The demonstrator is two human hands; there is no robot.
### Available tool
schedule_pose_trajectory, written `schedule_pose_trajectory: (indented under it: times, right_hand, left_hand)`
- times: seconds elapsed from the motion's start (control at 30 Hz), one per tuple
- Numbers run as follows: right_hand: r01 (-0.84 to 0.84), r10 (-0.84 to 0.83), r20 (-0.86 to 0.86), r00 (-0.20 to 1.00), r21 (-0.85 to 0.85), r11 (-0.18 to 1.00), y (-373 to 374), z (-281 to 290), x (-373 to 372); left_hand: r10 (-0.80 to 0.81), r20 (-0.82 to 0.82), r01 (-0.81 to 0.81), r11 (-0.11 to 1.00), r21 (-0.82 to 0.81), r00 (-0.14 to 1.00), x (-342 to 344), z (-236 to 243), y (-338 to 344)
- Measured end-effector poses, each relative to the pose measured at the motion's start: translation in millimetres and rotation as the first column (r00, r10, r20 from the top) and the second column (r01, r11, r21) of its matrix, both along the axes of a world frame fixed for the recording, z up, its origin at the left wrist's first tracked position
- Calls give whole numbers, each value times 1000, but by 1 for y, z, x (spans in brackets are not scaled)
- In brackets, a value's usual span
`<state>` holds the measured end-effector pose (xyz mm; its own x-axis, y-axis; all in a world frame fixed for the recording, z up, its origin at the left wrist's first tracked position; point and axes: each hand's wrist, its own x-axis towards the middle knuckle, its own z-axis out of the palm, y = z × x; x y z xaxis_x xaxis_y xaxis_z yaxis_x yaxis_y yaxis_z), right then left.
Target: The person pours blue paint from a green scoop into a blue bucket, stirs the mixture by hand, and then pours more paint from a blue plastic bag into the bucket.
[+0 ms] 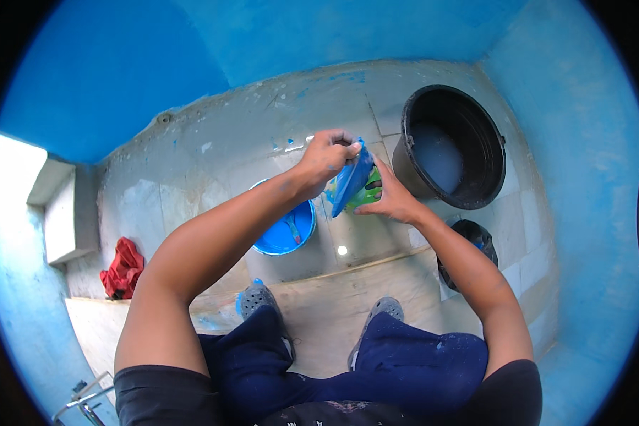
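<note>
Between my two hands is a floppy blue and green plastic bag (352,182), smeared with blue paint. My left hand (326,157) pinches its upper edge, with the fingers closed. On the bag's right side, my right hand (395,197) grips it with thumb and fingers curled around the green part. What the bag contains is not visible. Below and left of the bag stands a paint bucket (266,243) with blue paint inside, partly covered by my left forearm. A paintbrush (292,227) lies in that bucket, its handle coated in blue.
A large black bucket (413,165) with cloudy water stands at the far right. Nearer, a black plastic bag or small bin (481,234) sits partly behind my right forearm. A crumpled red cloth (123,270) lies at left. Before my feet runs a step edge (348,271); blue walls (298,32) enclose the floor.
</note>
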<state>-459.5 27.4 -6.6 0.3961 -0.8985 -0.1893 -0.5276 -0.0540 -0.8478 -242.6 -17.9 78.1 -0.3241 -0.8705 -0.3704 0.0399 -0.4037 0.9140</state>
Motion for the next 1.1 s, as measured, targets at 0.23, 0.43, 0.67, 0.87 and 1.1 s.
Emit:
schedule_pose_trajectory:
  times: [0.23,0.43,0.67,0.87,1.1]
  right_hand:
    - [25,-31,-104,994,-62,998,-7,-16,18]
    - [140,-153,-182,971,-84,987,-22,-35,18]
    - [151,-185,-237,954,-154,977,-29,-52,25]
    - [184,-200,-300,933,-82,980,-21,-71,35]
    - [48,-60,-265,962,-54,997,-14,-59,28]
  left_hand:
    - [122,-60,-118,991,64,991,-20,-33,-8]
    - [130,-9,-130,991,23,991,-27,-51,-19]
    - [54,61,-55,998,11,997,-21,-60,-22]
    - [-31,216,45,997,-62,976,-9,-83,-15]
    - [-85,467,194,962,-192,880,5,-103,-4]
